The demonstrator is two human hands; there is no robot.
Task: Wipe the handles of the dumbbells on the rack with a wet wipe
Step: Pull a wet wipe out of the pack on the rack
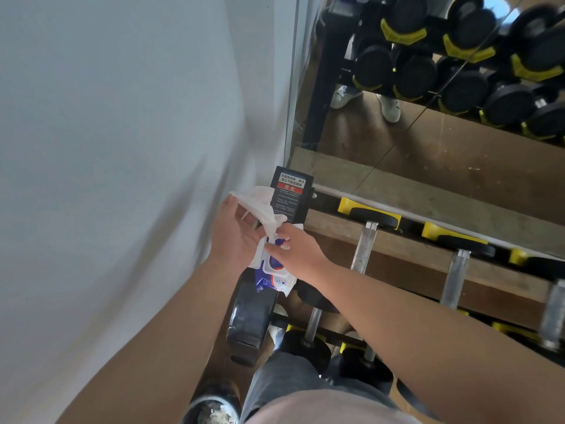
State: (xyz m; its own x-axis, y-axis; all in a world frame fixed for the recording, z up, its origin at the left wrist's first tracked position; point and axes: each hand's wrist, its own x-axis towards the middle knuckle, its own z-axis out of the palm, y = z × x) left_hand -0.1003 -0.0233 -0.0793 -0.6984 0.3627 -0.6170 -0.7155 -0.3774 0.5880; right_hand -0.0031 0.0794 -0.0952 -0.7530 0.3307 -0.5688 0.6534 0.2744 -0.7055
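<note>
The left hand (235,237) pinches a wet wipe (260,209). The right hand (295,250) grips the wipe pack (272,275), partly covering it. The dumbbell handles (363,249) blur rightward.

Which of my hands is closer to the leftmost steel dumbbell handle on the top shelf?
Right. The right hand grips the wipes packet, just left of that handle. The left hand is farther left, near the wall, holding the wipe.

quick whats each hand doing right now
Left hand: pinches the wet wipe, which is drawn up out of the wipe packet.
Right hand: holds the wipe packet at its opening.
</note>
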